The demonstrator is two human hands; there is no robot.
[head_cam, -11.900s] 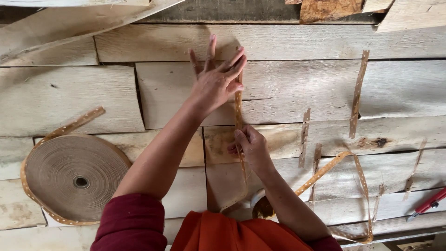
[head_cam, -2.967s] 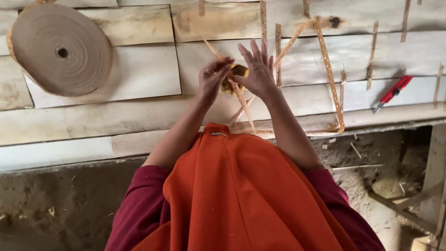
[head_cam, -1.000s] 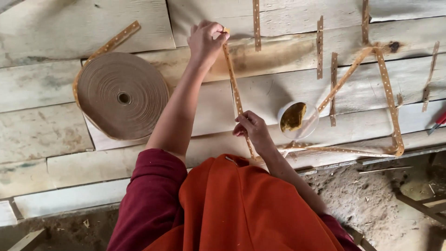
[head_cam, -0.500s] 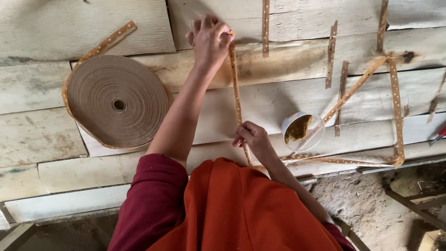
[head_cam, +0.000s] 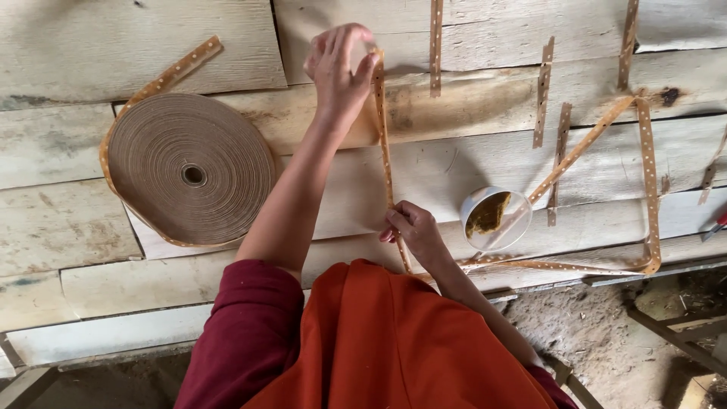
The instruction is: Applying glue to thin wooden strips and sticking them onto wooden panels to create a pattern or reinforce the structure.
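While the person leaned over the pale, rough wooden planks (head_cam: 68,144), a big flat roll of brown perforated paper tape (head_cam: 189,170) lay at the left side, well apart from both hands. Its loose end (head_cam: 178,70) ran up and to the right across the boards.

Further right, the left hand (head_cam: 338,72) was stretched far forward on the planks. Its fingers (head_cam: 333,45) were curled close together and, with the thumb, they pinched the upper end of a long narrow strip of tan perforated tape (head_cam: 385,151). This strip went almost straight down toward the person's body. At its lower part the right hand (head_cam: 413,231) held it; the fingertips (head_cam: 392,227) were pressed together around the strip, and the other fingers were folded into the palm. So the strip was stretched between the two hands, lying over the wood.

Just to the right of the right hand stood a small round white cup with brown paste inside (head_cam: 494,218), near but not touching the hand. Several short pieces of the same tape (head_cam: 542,95) were stuck upright on the boards beyond it. Another long tape strip (head_cam: 647,182) made a bent loop at the right side. At the far right edge a red-handled tool (head_cam: 716,227) was only partly visible.
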